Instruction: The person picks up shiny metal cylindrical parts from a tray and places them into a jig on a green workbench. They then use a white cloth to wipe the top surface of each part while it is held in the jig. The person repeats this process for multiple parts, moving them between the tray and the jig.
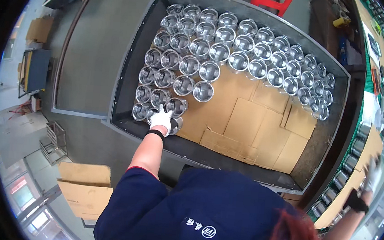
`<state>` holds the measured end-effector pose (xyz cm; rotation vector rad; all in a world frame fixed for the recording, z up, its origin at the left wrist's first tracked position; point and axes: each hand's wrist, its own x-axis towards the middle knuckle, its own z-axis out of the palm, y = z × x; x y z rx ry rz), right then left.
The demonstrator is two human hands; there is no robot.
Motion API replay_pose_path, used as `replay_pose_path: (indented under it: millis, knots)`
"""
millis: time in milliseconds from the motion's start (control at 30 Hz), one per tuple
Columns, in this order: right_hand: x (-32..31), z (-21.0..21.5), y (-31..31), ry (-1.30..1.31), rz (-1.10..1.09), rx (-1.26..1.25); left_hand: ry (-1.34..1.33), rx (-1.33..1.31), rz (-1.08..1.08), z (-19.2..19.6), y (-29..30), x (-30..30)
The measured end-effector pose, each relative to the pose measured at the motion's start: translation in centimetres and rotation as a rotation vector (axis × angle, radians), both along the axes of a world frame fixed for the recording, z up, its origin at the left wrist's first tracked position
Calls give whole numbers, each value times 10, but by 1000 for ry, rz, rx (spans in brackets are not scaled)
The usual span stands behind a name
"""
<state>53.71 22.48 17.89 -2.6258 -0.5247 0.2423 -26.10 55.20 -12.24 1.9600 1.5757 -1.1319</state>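
The cup [175, 124] under the left hand [161, 120] is a shiny metal cylinder, upright, open end up, mostly hidden by the gloved fingers. It stands on cardboard at the near left corner of the bin [128, 70], touching the last cups of the packed rows [233, 55]. These fill the bin's far and left parts, all upright, rim to rim, alike in shape.
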Motion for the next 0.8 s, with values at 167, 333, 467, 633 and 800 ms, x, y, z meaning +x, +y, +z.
replay_pose_path:
  millis: [167,333,467,633,800]
  knots:
    - [-297,-133,256,282,760,-234,-295,-19,316,-56,31,-24]
    - [-489,-247,386,503,1211,-389,-372,-21,622,-56,39,-32]
    - [-586,-296,452,575,1013,-710,-366,-92,651,-43,50,-28]
    - [-638,-340,460,499,723,-701,-367,-172,553,-71,41,-42]
    - [-656,-371,450,469,357,-365,-345,-206,706,-42,58,-27]
